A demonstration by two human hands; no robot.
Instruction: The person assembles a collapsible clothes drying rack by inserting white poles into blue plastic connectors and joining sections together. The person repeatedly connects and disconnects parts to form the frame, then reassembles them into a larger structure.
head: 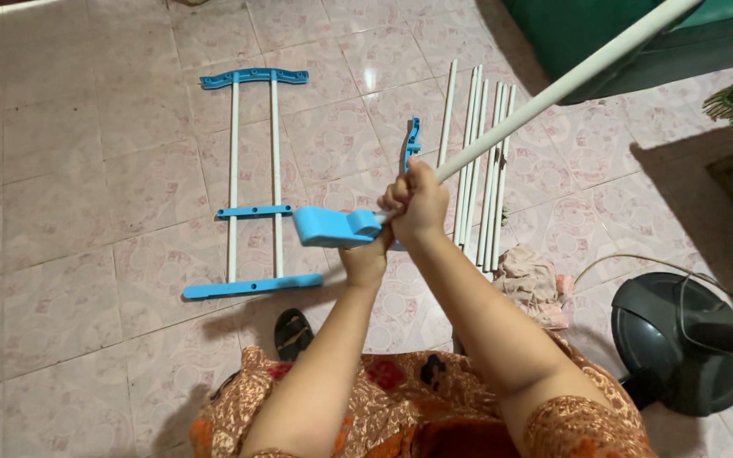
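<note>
Blue plastic connector (332, 227) sits on the near end of the long white pole (553, 89), which I hold up over the pink tiled floor (69, 212). I have my right hand (417, 202) wrapped tight around the pole just beside the connector, and my left hand (365, 259) closed underneath, gripping the connector. Beyond lie a white-and-blue rack frame (252, 182) and loose white rods (481, 170); a dark fan base (680, 343) stands at right

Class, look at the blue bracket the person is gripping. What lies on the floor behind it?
Behind the blue bracket show pink tiles, a curved blue piece and loose white rods. The hands cover that piece's lower part and where the held rod enters the bracket.
</note>
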